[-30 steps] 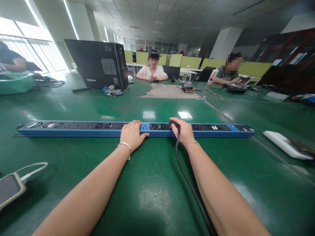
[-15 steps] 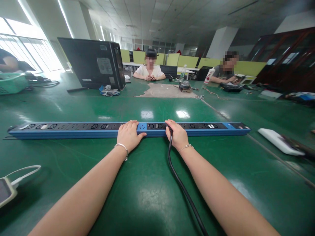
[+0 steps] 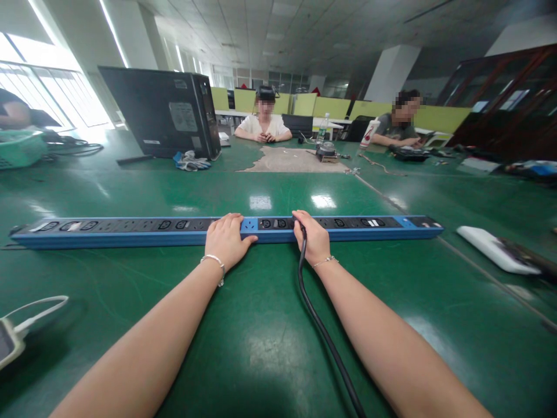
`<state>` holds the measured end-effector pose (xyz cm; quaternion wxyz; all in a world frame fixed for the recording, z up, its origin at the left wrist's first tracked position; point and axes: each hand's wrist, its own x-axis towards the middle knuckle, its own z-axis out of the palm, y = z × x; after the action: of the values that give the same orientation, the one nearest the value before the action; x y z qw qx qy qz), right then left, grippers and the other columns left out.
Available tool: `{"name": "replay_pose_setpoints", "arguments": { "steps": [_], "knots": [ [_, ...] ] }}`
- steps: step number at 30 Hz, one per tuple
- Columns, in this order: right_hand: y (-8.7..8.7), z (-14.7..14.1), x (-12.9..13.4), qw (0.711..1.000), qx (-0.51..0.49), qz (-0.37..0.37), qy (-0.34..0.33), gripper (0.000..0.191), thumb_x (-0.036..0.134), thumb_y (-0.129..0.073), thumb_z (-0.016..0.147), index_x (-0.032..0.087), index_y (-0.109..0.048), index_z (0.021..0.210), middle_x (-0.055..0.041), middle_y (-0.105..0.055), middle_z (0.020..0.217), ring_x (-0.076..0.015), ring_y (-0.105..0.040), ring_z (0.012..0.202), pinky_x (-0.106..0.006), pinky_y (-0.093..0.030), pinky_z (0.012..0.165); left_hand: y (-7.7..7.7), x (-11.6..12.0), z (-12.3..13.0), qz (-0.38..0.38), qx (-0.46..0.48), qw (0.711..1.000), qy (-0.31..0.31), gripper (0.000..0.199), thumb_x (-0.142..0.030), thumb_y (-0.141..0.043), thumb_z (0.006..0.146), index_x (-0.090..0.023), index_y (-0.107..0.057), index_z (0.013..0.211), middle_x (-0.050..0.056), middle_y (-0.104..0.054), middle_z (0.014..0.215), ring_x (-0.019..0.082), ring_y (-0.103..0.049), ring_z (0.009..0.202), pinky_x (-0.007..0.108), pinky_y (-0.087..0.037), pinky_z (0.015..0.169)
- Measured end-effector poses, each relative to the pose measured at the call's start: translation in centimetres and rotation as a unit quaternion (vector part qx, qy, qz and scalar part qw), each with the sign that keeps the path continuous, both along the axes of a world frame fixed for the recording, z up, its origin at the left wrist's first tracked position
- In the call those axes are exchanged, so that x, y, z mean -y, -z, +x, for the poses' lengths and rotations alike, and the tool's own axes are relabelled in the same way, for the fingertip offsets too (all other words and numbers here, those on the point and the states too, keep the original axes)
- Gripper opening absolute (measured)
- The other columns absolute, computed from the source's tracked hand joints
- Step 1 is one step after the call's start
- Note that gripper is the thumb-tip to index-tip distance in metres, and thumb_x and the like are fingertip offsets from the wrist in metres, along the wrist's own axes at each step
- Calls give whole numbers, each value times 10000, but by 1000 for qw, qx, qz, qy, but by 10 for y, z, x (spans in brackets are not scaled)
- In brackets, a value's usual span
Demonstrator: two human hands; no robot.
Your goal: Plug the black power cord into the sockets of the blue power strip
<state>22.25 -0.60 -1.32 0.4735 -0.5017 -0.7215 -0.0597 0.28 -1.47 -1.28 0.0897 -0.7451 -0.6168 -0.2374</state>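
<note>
power strip (image 3: 276,235) lies, in the head view, which is the only one, lengthwise across the green worktop (image 3: 261,302). its sockets (image 3: 339,223) face upward, so probably they are easy to reach from above. the left hand (image 3: 225,241) grasps the strip near its middle: the fingers go over the top and the thumb lies along the near side. i judge that this grip serves to prevent sliding. the right hand (image 3: 313,237) is closed around the end of a black cable (image 3: 322,331), over the strip; it covers this end, so i cannot tell if it is fully seated. the cable runs to the near side, likely so that it does not cross other sockets. one phone (image 3: 6,347) and one white object (image 3: 494,248) lie apart from the strip, at opposite sides.
</note>
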Motion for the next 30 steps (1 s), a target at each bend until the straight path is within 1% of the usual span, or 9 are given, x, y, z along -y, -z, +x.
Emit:
{"name": "replay_pose_setpoints", "arguments": {
  "steps": [2,4,6,9,12,16,22,25,30],
  "knots": [
    [-9,9,-1,998,-52,39,26,335,270,-369,886,197,-600,1117,-73,-626,1157,-177,-577,1094,-328,-430,999,-1,0,0,-1,-2,1000,-1,539,-520,-548,754,-190,-504,1177,108,-543,1268,272,-460,1189,416,-315,1004],
    [-17,29,-3,990,-104,70,63,351,298,-370,886,193,-582,1145,-85,-606,1187,-195,-551,1128,-364,-407,1016,-1,0,0,2,-5,1000,0,546,-527,-547,753,-184,-504,1176,111,-545,1265,272,-461,1187,415,-317,1002],
    [-20,60,-6,987,-129,54,82,360,321,-415,859,192,-572,1155,-91,-618,1160,-210,-563,1104,-396,-422,991,-1,0,0,4,-5,1000,1,548,-528,-547,753,-179,-504,1174,113,-547,1261,272,-464,1184,413,-320,998],
    [-14,111,-9,973,-187,34,127,373,338,-476,799,152,-607,1094,-108,-673,1022,-218,-616,986,-417,-453,940,-1,1,-1,3,-3,1000,0,537,-523,-547,756,-186,-504,1172,107,-546,1263,269,-465,1184,411,-321,998],
    [-4,144,-10,972,-191,-9,139,336,345,-502,758,153,-663,982,-103,-691,964,-218,-633,921,-420,-461,918,0,1,-1,4,-2,1000,0,535,-527,-547,755,-190,-505,1169,104,-546,1264,269,-467,1182,410,-323,997],
    [-1,148,-9,976,-156,-45,142,339,349,-504,747,182,-675,988,-79,-699,955,-225,-638,894,-423,-472,891,-1,0,-1,3,-7,1000,0,542,-535,-540,757,-185,-505,1169,104,-548,1264,268,-468,1180,409,-327,992],
    [-6,140,-5,981,-91,-49,164,364,345,-485,764,183,-675,1028,-83,-698,977,-245,-641,903,-406,-486,861,-2,1,0,-1,-15,1000,-3,552,-533,-536,759,-163,-509,1167,108,-549,1261,270,-474,1169,406,-326,988],
    [-6,141,-5,984,-73,-42,159,365,337,-476,772,181,-673,1037,-83,-692,1013,-241,-639,922,-385,-485,864,-3,1,0,-2,-14,1000,-4,551,-535,-536,759,-166,-508,1168,106,-548,1262,270,-475,1167,405,-327,986],
    [-3,143,-6,983,-54,-53,166,355,336,-475,766,193,-680,1019,-71,-703,971,-238,-649,875,-376,-499,826,-2,1,-1,1,-12,1000,-1,544,-527,-535,763,-165,-507,1168,107,-547,1265,267,-469,1174,406,-327,987]
  ]
}}
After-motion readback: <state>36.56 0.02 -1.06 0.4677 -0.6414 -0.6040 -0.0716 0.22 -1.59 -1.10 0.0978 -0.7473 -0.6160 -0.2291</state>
